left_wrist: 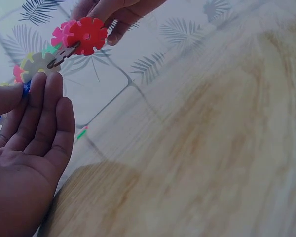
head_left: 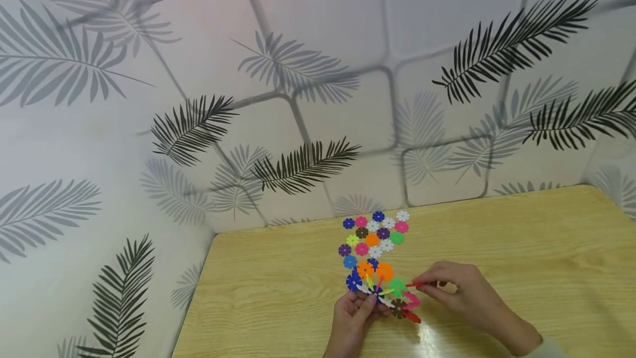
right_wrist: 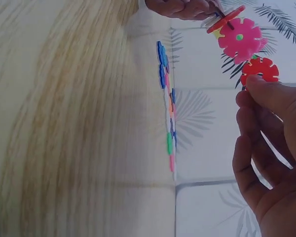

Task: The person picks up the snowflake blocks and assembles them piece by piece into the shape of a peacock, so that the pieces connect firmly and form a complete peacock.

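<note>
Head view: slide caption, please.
Left hand holds joined discs; right hand pinches a red disc; more discs lie beyond on the table.

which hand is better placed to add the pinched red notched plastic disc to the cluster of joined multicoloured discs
Probably the right hand: it pinches the red notched plastic disc close beside the multicoloured plastic disc cluster, while the left hand is busy holding that cluster.
</note>
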Action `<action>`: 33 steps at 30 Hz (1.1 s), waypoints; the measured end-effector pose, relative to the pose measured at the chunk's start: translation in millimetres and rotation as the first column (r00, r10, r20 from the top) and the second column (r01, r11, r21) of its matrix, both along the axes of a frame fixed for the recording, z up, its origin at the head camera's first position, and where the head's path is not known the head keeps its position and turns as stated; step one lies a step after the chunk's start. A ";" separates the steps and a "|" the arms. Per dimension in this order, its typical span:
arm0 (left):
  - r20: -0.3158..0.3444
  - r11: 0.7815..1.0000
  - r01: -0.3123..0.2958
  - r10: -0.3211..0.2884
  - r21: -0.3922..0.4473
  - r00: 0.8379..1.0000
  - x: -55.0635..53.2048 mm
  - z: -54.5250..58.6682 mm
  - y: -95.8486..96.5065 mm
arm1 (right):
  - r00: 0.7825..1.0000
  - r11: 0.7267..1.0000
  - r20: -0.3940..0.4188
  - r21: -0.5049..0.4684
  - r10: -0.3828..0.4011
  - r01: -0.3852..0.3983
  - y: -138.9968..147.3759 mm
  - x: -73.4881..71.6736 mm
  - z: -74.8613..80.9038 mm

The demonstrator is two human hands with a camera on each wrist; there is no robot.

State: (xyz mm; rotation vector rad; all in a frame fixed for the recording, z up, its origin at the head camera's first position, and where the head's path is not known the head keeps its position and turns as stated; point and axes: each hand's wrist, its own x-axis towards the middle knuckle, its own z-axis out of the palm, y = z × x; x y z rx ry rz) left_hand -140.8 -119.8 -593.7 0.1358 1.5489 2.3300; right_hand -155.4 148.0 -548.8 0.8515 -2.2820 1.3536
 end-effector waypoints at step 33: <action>0.007 0.999 0.041 -0.041 0.012 0.999 0.4 1.9 -0.9 | 0.981 1.000 -0.195 0.028 0.006 0.000 -3.0 -1.8 -8.9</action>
